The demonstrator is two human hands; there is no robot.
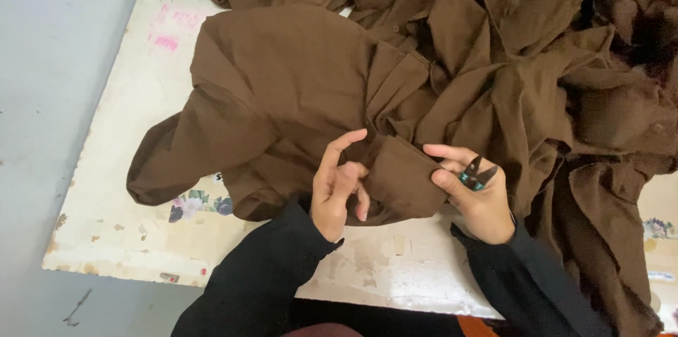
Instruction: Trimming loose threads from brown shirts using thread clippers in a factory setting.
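A brown shirt (282, 90) lies bunched on a worn white table (134, 189). My left hand (337, 189) pinches a folded cuff-like flap of the brown shirt from its left side, index finger raised. My right hand (473, 192) grips the same flap's right edge between thumb and fingers. A small pair of thread snips (477, 176) with dark blades and teal handles rests in that hand, hooked on a finger, blades pointing up. Both arms wear black sleeves.
A heap of more brown garments (565, 40) covers the back and right of the table. The table's left edge drops to a grey floor (42, 97). Faded floral stickers (201, 204) mark the tabletop near the front left.
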